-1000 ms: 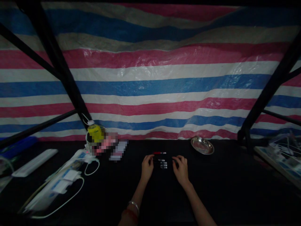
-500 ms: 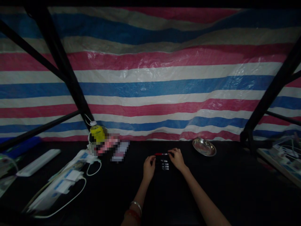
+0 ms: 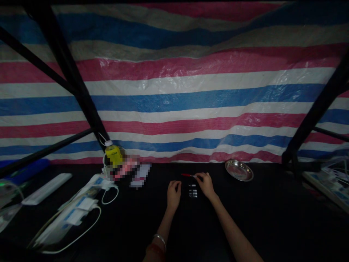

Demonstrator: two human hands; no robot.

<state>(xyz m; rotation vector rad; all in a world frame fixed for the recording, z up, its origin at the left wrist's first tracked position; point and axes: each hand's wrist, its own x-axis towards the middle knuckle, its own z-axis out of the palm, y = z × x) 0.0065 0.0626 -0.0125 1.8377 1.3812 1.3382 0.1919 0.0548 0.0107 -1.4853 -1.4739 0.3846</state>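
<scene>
Between the thumb and fingers of my right hand (image 3: 205, 186), the silver end of a thin red pen-like stick (image 3: 187, 175) is pinched. Its red tip points left, above the dark table. Across from it, my left hand (image 3: 173, 194) has its thumb and fingers drawn together beside that tip, apart from it. Whether a dark piece sits in those fingers is hidden. Between my hands lie several small shiny silver pieces (image 3: 192, 190), stacked in a short column of rows. Any dark parts joined to them blend into the black tabletop.
A round metal dish (image 3: 239, 170) stands at the back right. On the left are a yellow bottle (image 3: 113, 154), a blurred-out flat item (image 3: 141, 175), and a white power strip (image 3: 68, 214) with cables. Behind the table hangs a striped sheet (image 3: 191, 91) between black frame posts.
The left fingertips have come away from the red tip. The red stick, held by my right hand, has tilted slightly, its tip rising. The view has shifted a little.
</scene>
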